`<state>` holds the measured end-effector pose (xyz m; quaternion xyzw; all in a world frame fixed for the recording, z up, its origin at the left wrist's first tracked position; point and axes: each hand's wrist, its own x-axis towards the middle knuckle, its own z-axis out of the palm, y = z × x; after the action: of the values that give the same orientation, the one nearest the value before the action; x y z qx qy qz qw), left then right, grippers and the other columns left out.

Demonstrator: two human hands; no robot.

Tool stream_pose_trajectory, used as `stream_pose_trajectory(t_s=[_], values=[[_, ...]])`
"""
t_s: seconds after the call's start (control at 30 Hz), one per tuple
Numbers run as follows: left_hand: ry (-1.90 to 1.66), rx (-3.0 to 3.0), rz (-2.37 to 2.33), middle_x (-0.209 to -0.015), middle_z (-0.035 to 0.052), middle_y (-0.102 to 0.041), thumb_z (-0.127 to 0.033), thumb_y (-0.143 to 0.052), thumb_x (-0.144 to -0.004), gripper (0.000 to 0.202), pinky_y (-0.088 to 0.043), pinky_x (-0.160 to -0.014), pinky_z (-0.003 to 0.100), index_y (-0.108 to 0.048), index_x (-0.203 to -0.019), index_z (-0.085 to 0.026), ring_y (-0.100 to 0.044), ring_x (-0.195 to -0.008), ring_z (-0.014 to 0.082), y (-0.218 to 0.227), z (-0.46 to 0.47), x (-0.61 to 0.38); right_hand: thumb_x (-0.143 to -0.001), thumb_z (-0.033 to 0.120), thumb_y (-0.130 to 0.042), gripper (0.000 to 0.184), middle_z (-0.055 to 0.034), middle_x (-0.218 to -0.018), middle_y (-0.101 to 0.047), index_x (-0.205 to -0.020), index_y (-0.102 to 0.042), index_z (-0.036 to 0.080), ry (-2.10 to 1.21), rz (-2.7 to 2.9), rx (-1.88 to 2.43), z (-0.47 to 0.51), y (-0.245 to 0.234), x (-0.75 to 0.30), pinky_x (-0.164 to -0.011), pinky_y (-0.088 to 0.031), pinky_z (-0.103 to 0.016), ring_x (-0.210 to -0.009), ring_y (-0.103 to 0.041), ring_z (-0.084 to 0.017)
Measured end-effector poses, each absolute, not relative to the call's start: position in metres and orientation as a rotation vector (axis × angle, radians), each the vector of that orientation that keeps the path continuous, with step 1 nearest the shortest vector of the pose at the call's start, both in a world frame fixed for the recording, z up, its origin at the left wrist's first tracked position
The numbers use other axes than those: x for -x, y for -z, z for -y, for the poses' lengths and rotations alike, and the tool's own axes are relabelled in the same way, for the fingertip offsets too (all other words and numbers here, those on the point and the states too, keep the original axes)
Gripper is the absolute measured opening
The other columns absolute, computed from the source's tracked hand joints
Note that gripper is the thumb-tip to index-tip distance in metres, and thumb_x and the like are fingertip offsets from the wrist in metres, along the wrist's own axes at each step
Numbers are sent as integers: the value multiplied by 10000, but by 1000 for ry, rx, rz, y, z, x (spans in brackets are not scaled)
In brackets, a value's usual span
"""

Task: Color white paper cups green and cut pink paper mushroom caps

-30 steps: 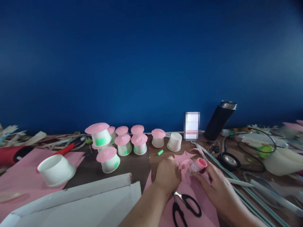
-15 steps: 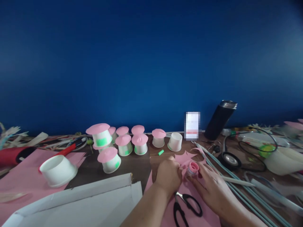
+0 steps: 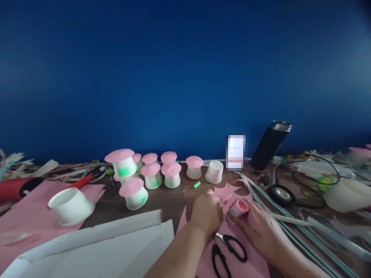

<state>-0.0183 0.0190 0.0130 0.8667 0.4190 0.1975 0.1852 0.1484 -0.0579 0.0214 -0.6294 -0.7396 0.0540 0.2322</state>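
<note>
My left hand (image 3: 207, 210) is closed over the pink paper (image 3: 240, 253), its fingers curled inward. Pink paper scraps (image 3: 226, 192) with jagged edges lie at its fingertips, but the inside of the grip is hidden. In my right hand (image 3: 257, 227) is a small tube-like container (image 3: 239, 208) with a round pink open end, tilted to the right, between thumb and fingers. Black-handled scissors (image 3: 228, 247) rest on the paper below both hands, their blades partly under my left hand.
Several white cups with pink paper tops (image 3: 171, 173) stand left of a bare upturned cup (image 3: 214, 172). A green piece (image 3: 196, 185) lies before them. A white box (image 3: 110, 247) is at front left. Cables (image 3: 307, 235), a stethoscope (image 3: 281, 194) and a black flask (image 3: 269, 146) are right.
My right hand has tipped the small container so that its pink open end leans further right. My left hand stays nearly where it was.
</note>
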Motion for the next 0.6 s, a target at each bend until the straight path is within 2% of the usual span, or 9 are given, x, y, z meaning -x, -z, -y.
stream_pose_trajectory(t_s=[0.23,0.43,0.6], values=[[-568,-2481,-1190,-885,84,-629,-328,-411,-893,364,-442,-681,287,-701,-735,-174,-594,-731,171,-8,-19,17,-891,331,-515,121,-61,-855,-643,-902,-554,216,42,2091,1691,63,-18,-159,-783,-452,-394,-837,-598,-249],[-556,-2464,-1249,-845,83,-637,-348,-390,-906,421,-429,-635,291,-713,-704,-168,-596,-704,175,-6,-20,12,-889,413,-515,252,-60,-1011,-662,-1071,-526,240,0,1824,1709,62,-12,-169,-804,-485,-374,-945,-620,-253],[-562,-2468,-1216,-862,75,-634,-318,-419,-885,357,-431,-652,286,-705,-727,-175,-601,-716,173,-10,-20,15,-915,362,-482,196,-67,-1010,-667,-1047,-548,233,-62,2004,1679,59,-11,-156,-815,-466,-366,-944,-619,-250]])
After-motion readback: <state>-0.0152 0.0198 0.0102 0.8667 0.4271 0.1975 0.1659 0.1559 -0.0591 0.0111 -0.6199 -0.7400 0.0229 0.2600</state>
